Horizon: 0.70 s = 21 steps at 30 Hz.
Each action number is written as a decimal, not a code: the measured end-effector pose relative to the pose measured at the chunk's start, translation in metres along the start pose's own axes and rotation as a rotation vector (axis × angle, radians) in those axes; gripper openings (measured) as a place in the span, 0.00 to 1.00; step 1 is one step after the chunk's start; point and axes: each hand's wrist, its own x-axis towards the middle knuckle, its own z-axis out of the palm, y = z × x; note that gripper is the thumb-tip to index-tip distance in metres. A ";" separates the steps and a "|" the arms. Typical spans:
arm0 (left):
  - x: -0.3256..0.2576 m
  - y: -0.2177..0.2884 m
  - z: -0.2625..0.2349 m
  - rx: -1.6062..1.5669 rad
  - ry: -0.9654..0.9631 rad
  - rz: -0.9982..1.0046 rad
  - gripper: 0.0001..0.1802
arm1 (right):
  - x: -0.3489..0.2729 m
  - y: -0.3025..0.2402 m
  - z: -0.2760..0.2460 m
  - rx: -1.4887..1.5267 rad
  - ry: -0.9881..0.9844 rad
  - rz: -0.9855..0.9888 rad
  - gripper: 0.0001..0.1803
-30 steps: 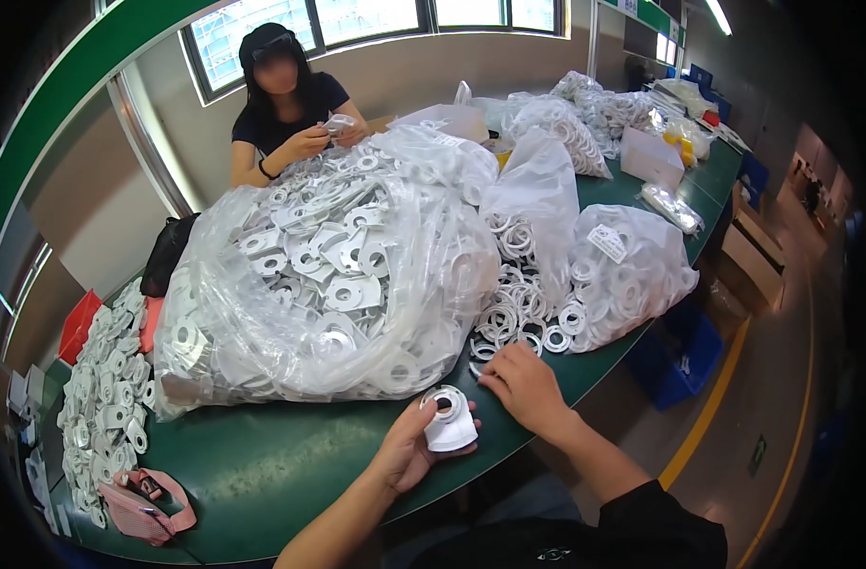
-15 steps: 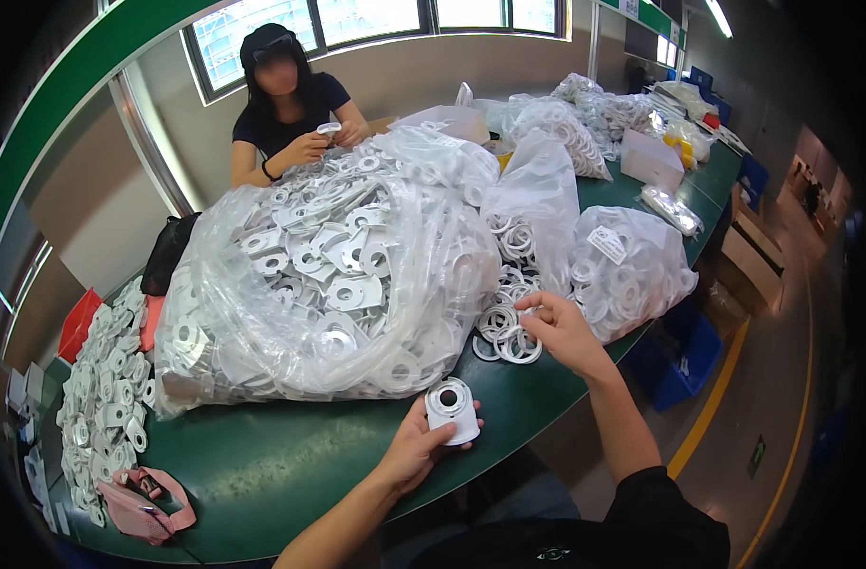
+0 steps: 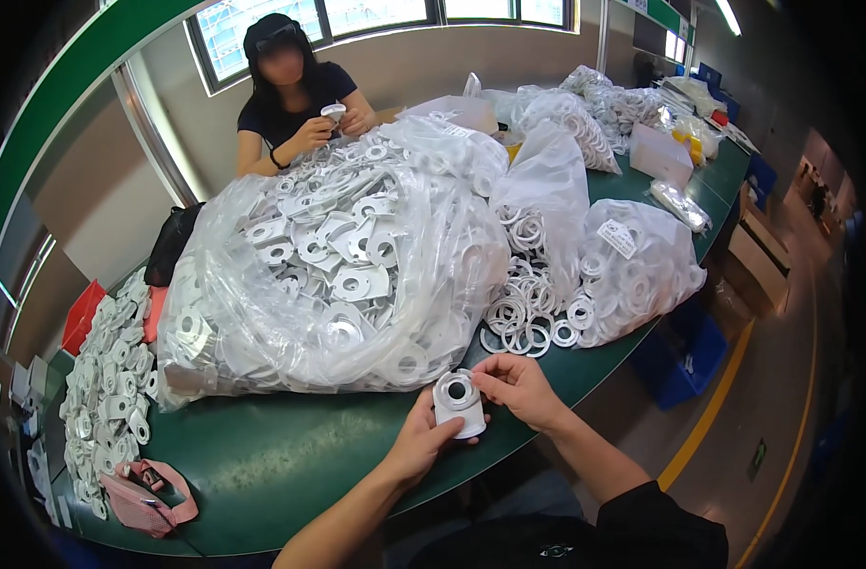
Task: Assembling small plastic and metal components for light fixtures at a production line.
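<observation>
Near the table's front edge, my left hand grips a white plastic plate with a squared lower end and a round hole, thumb across its face. My right hand is closed in a pinch at the upper right of the plate. Its fingertips meet the rim of a white ring that lies over the hole. How far the ring sits into the plate cannot be made out. Beyond my right hand, loose white rings spill from a clear bag.
A large clear bag of white plates fills the middle of the green table. More plates are heaped left, by a pink pouch. A tied bag of rings stands right. Across the table, a person handles a white part.
My right hand has moved from the loose rings down and left to the plate, bringing a ring against it. The left hand has stayed nearly in place. The view has shifted slightly.
</observation>
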 end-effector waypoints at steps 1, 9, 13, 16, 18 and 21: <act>-0.001 0.001 0.000 0.023 -0.003 -0.012 0.30 | 0.000 0.001 0.001 0.004 0.013 -0.002 0.08; -0.002 0.000 0.000 0.034 0.015 -0.032 0.30 | -0.002 0.013 0.002 -0.066 0.063 -0.072 0.07; -0.002 0.001 -0.002 -0.014 0.003 -0.042 0.27 | -0.002 0.014 0.003 -0.097 0.063 -0.073 0.07; -0.002 0.000 -0.001 -0.009 0.009 -0.035 0.25 | -0.002 0.013 0.003 -0.106 0.065 -0.079 0.07; -0.002 0.000 0.001 0.017 0.009 -0.027 0.24 | -0.004 0.013 0.000 -0.108 0.052 -0.068 0.07; -0.005 0.001 0.002 0.100 0.065 -0.011 0.23 | -0.005 0.019 0.005 -0.079 0.045 -0.141 0.09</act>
